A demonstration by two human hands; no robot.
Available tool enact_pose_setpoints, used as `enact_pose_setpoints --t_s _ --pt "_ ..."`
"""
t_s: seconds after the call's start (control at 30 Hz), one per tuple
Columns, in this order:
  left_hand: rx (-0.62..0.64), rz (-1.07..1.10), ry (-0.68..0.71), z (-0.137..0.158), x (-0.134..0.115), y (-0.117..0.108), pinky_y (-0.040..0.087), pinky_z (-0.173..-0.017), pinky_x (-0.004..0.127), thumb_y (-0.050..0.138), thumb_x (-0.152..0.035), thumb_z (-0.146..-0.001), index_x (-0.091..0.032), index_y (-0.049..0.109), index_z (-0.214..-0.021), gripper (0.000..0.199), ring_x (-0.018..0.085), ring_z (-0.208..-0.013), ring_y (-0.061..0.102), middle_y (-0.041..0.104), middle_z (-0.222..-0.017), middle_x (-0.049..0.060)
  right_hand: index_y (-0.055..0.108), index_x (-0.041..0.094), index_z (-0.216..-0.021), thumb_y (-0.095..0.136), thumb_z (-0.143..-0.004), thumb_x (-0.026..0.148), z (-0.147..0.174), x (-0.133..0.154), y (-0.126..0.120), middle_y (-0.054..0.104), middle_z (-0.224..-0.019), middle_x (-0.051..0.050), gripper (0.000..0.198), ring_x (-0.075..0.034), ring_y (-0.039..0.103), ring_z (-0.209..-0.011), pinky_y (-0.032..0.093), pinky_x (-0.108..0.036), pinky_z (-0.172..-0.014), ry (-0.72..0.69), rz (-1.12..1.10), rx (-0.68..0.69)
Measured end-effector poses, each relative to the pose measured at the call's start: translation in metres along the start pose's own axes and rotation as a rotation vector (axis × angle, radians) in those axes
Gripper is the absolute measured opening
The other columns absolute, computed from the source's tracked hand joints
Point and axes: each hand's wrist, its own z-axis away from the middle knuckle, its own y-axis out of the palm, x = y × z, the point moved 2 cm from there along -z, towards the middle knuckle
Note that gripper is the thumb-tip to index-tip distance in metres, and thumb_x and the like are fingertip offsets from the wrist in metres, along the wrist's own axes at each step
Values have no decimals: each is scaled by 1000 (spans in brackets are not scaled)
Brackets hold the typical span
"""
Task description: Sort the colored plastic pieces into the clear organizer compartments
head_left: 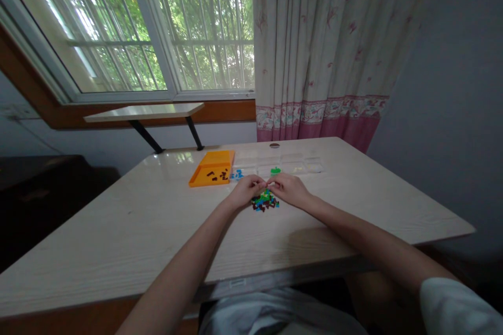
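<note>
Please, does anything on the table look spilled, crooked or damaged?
No clear damage shows. The loose heap of small multicoloured pieces could look spilled: it lies mixed on the pale wood-grain table, by the bare left hand and right hand, whereas the orange plastic tray holds dark brown pieces.

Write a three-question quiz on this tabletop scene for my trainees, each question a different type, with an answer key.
1. True or false: the orange box lies to the right of the person's left hand and right hand.

2. Multiple choice: what colour are the loose pieces in that box?
A) White
B) Dark brown
C) Pink

3. Short answer: which is nearer the person, the mixed-colour pile or the box?

Key:
1. False; it lies to the left of them.
2. B.
3. The pile.
</note>
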Motion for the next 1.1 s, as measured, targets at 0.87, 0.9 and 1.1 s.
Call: enact_pose_setpoints --t_s 0.87,0.9,1.1 --pt "-4 134 -66 -2 -1 2 34 -52 20 57 -39 -70 -8 65 -71 32 10 -55 46 57 -59 2 62 19 -86 52 -82 28 1 -3 2 59 -71 -2 15 -10 54 -64 38 -19 -60 -71 -51 -47" --pt "-6 140 -68 -2 -1 2 34 -52 20 57 -39 -70 -8 65 -71 33 9 -54 46 57 -58 2 62 19 -86 52 -82 28 1 -3 1 59 -71 -2 14 -11 53 -64 38 -19 -59 -71 -53 -54" --pt "-7 193 -107 -1 -1 3 32 -49 19 59 -42 -69 -8 67 -72 35 8 -51 43 57 -58 1 62 19 -86 52 -81 27 1 -4 1 59 -71 -1 13 -10 53 -64 37 -19 -60 -67 -28 -77"
